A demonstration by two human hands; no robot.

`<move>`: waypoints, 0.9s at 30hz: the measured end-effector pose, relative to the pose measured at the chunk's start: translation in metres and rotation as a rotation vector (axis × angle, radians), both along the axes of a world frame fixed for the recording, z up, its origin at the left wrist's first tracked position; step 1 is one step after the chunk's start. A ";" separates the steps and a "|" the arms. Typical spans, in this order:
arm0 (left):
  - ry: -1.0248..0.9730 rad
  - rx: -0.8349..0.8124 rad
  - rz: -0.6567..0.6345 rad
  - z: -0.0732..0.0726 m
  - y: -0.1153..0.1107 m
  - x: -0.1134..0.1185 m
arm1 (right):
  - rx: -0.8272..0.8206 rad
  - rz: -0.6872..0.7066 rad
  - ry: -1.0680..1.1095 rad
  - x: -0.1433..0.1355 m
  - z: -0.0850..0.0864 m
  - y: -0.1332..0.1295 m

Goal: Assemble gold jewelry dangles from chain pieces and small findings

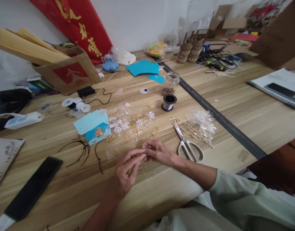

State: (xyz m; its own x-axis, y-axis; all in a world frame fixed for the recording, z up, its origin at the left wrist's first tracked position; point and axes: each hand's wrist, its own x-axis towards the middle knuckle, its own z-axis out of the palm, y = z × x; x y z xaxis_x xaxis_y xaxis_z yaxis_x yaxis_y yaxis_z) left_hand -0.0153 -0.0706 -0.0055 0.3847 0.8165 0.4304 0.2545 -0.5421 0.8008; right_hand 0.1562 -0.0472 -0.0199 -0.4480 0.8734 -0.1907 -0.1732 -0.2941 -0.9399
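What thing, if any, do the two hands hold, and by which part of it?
It cannot be told. The left hand and right hand meet at the fingertips, perhaps pinching something thin, but anything between them is too small to make out.

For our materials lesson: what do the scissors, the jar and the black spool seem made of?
Scissors: probably steel blades, given their grey sheen; smooth off-white handles, likely plastic.
Jar: glass or clear plastic; the beads show through its glossy wall.
Spool: probably plastic, its black rim smooth.
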 end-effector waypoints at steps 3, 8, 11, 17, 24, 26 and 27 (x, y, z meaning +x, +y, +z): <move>0.010 0.039 0.134 -0.001 0.000 -0.001 | -0.089 0.027 0.102 0.000 -0.001 0.002; -0.008 -0.311 0.286 -0.006 0.004 -0.006 | -0.193 0.041 0.226 0.001 0.002 0.004; -0.067 -0.490 0.278 -0.007 0.008 -0.005 | -0.231 0.037 0.249 0.002 0.005 0.004; -0.174 -0.675 0.236 -0.007 0.013 -0.003 | -0.255 0.073 0.260 0.002 0.008 0.002; -0.200 -0.714 0.153 -0.009 0.012 -0.007 | -0.239 0.075 0.236 0.003 0.010 0.001; -0.206 -0.720 0.151 -0.009 0.012 -0.007 | -0.234 0.075 0.230 0.002 0.009 0.001; -0.208 -0.725 0.145 -0.008 0.012 -0.006 | -0.228 0.074 0.227 0.002 0.008 0.001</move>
